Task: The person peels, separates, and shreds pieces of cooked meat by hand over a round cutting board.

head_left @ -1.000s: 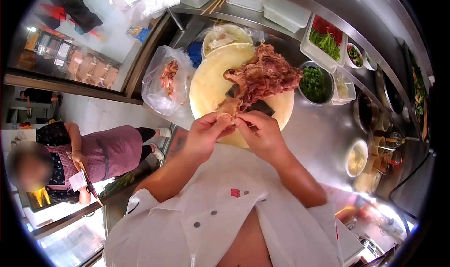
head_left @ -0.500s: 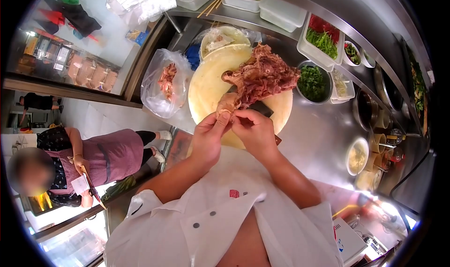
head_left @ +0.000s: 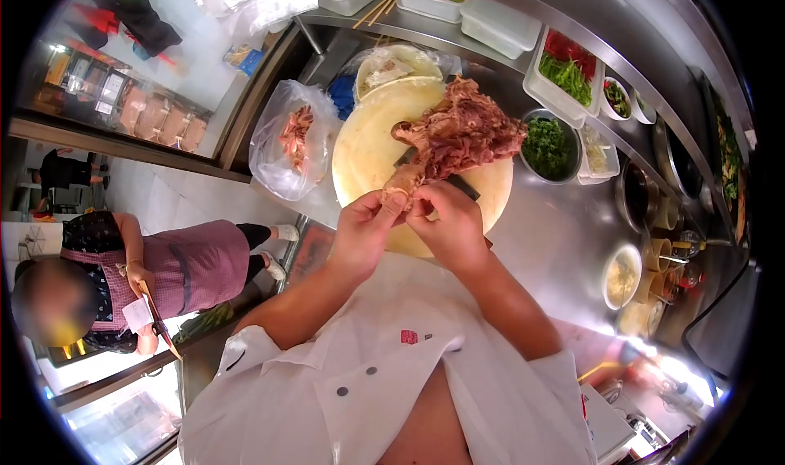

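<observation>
A large piece of cooked, reddish-brown meat (head_left: 474, 134) lies on the round, pale cutting board (head_left: 364, 150). Its paler, narrower end reaches toward me. My left hand (head_left: 365, 226) is closed around that end, thumb on top. Pressed against the same spot from the other side, the fingers of my right hand (head_left: 451, 224) are pinched together; whatever small bit they grip is hidden. Partly covered by the meat and my right hand, a dark flat blade (head_left: 466, 189) rests on the board. Left of the board, a clear plastic bag (head_left: 266, 146) holds meat pieces (head_left: 295, 138).
Behind the board stands a pale bowl with scraps (head_left: 388, 66). Right of it are a metal bowl of chopped greens (head_left: 549, 146) and a white bowl (head_left: 622, 277). Tubs of vegetables (head_left: 568, 81) line the shelf. A person in a checked apron (head_left: 200, 261) stands to the left.
The view has shifted slightly. My hands stay at the near end of the meat, with small finger movements. The person on the left has moved little.
</observation>
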{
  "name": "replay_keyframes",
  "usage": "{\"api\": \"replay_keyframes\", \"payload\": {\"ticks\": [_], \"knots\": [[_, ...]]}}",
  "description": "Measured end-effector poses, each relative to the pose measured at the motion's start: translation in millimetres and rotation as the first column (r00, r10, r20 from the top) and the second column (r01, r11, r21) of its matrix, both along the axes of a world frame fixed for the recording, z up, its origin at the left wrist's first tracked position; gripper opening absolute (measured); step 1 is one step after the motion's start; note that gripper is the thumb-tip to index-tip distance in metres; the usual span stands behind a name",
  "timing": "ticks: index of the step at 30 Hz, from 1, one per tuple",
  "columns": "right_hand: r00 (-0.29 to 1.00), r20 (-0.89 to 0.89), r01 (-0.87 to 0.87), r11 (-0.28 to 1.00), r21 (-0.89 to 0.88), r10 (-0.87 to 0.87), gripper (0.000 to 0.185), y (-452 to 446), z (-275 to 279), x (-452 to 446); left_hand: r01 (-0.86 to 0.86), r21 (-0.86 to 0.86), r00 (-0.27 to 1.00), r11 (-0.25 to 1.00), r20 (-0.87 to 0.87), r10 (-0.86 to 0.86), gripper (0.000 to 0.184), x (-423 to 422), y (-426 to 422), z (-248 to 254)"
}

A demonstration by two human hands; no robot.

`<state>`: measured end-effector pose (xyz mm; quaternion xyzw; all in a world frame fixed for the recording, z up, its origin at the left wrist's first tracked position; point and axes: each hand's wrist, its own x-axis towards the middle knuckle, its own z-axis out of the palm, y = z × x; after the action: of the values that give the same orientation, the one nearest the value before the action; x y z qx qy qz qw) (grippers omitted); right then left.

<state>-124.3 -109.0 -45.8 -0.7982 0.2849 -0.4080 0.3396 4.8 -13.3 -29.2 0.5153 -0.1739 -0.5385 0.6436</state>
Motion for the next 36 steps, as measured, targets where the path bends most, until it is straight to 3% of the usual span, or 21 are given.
{"api": "replay_keyframes", "payload": {"ticks": [5, 10, 13, 16, 19, 31, 34, 36], "knots": [[1.0, -0.013, -0.009, 0.989, -0.147, 0.007, 0.017, -1.5, 3.9, -0.3, 0.06, 0.081, 0.995, 0.995, 0.079, -0.067, 0.029, 10.1, 4.3, -4.0], [1.0, -0.021, -0.002, 0.982, -0.187, -0.002, 0.018, -5.2, 6.4, -3.0, 0.103, 0.158, 0.994, 0.982, 0.007, -0.105, 0.026, 17.9, 7.4, -2.8], [0.997, -0.025, -0.074, 0.984, 0.164, 0.079, 0.017, -4.3, 16.2, -8.9, 0.128, 0.146, 0.991, 0.981, -0.047, -0.123, 0.029, 21.0, 11.3, -2.7], [0.986, 0.153, -0.133, 0.832, 0.538, 0.059, 0.019, 0.7, 17.1, -12.5, 0.122, 0.108, 0.987, 0.987, -0.114, -0.11, 0.031, 22.6, 11.7, -0.1], [0.982, 0.167, -0.18, 0.727, 0.662, 0.092, 0.022, 5.1, 9.9, -17.8, 0.083, 0.113, 0.986, 0.99, -0.156, -0.065, 0.029, 20.0, 9.3, 7.9], [0.977, 0.211, -0.189, 0.563, 0.805, 0.028, 0.023, 12.2, 5.3, -11.4, 0.092, 0.037, 0.974, 0.995, -0.212, -0.082, 0.031, 10.1, 3.7, 8.6], [0.985, 0.171, -0.162, 0.59, 0.791, 0.041, 0.02, 9.7, -1.1, -10.3, 0.088, 0.029, 0.968, 0.996, -0.24, -0.078, 0.031, 10.6, 2.6, 5.9], [0.996, 0.056, -0.09, 0.685, 0.723, 0.071, 0.017, 9.0, 2.5, -10.3, 0.072, 0.048, 0.967, 0.996, -0.25, -0.058, 0.031, 9.8, 3.2, 1.7]]}}
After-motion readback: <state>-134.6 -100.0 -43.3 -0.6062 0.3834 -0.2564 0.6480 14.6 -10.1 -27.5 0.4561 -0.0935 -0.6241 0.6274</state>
